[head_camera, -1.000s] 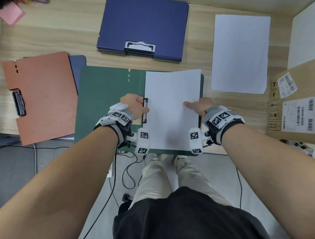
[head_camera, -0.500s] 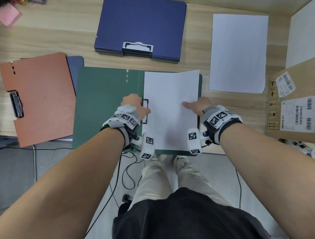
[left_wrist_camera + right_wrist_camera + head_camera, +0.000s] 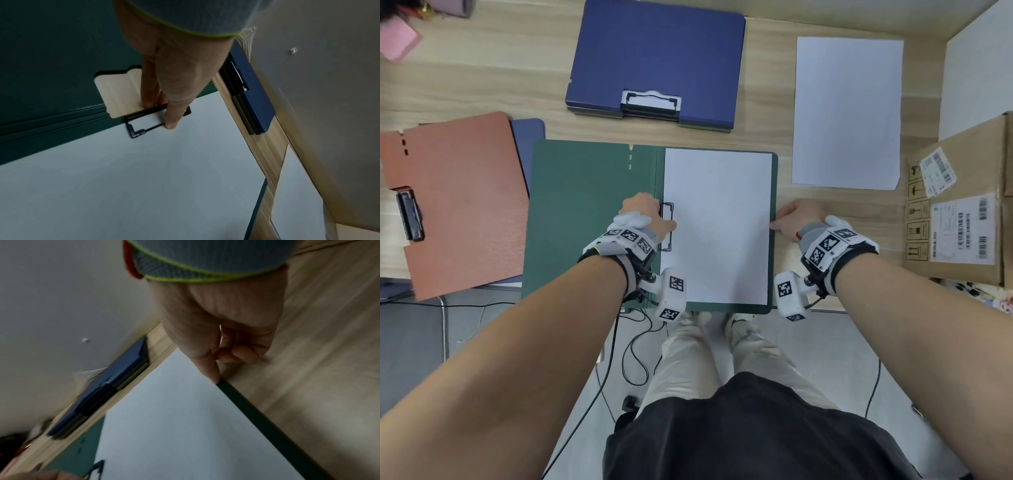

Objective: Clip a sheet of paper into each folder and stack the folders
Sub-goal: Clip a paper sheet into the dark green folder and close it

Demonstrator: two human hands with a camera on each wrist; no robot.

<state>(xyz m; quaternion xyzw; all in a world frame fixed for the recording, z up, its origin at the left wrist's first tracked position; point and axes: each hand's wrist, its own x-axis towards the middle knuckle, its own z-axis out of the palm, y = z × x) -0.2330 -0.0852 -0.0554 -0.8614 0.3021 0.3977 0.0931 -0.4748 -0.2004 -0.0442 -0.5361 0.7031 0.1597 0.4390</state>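
a: where does the sheet [image 3: 717, 228] lie?

b: flat on the right half of the open green folder [image 3: 589, 219], at the near edge of the wooden desk [image 3: 482, 78]. left edge tucked under the black wire clip [image 3: 667, 226] by the spine.

a: and the hands?

b: left hand [image 3: 642, 214] on the clip, thumb pressed on the wire where it meets the paper, other fingers curled behind the lever. right hand [image 3: 796, 217] at the folder's right edge, fingers curled, thumb tip touching the rim beside the sheet; cannot tell whether anything is truly pinched.

a: which step, then?

b: looks like the close of clipping: paper squared, clip down or nearly down. probably next, letting go of the clip, folding the green cover over, then carrying the folder to the pile. calls for keeping the sheet square while the clip bites, and not creasing the free edge when the cover swings.

a: what else sits around?

b: beyond, a closed blue folder [image 3: 657, 58] topping a stack, likely the finished pile. to the left, an open orange folder [image 3: 462, 202] with its own clip, no paper in it, lying over another blue one. to the right, a loose white sheet [image 3: 847, 113]. far right, a cardboard box [image 3: 962, 212].

a: any writing?

b: only on the box: barcode labels and handling pictograms, print too small to read. black-and-white square markers on the wrist rigs, no words. no brand legible anywhere.
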